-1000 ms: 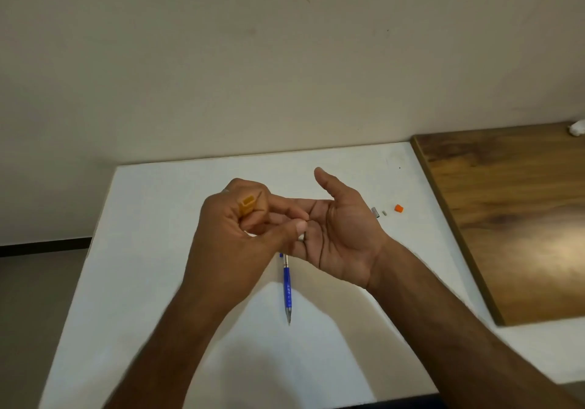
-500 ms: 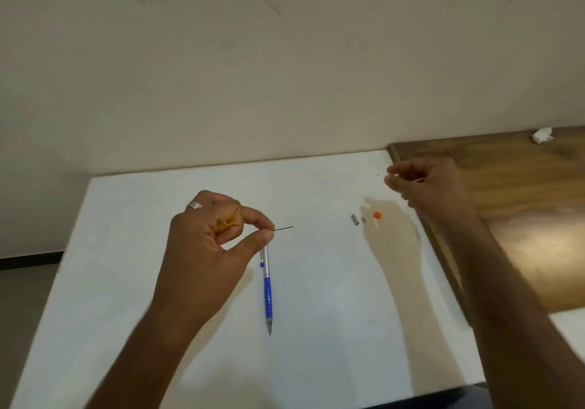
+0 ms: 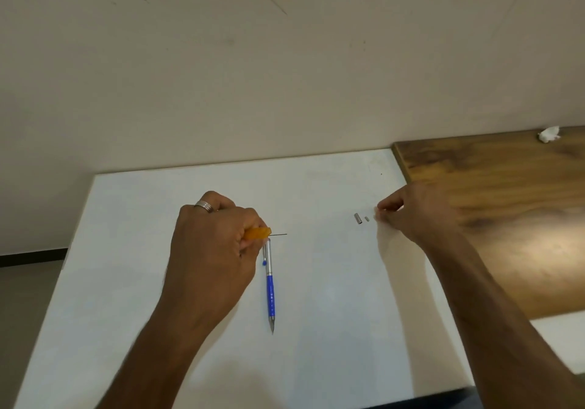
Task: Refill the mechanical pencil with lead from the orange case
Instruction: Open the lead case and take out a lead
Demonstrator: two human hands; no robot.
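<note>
My left hand (image 3: 212,250) is closed around the orange lead case (image 3: 257,233). A thin dark lead (image 3: 280,235) sticks out to the right from between its thumb and finger. The blue and silver mechanical pencil (image 3: 270,285) lies on the white table (image 3: 316,329) just right of that hand, tip pointing toward me. My right hand (image 3: 414,215) rests low on the table at the right, fingertips pinched together right of a small silver cap (image 3: 358,218) and a tiny grey piece (image 3: 367,218). The small orange cap that lay there is hidden under those fingertips.
A brown wooden tabletop (image 3: 506,218) adjoins the white table on the right, with a crumpled white scrap (image 3: 549,134) at its far edge. A beige wall rises behind both tables. The floor shows at the left.
My right hand left my left hand, swung right and came down onto the spot where the orange cap lay. My left hand now pinches a lead that sticks out beside the case.
</note>
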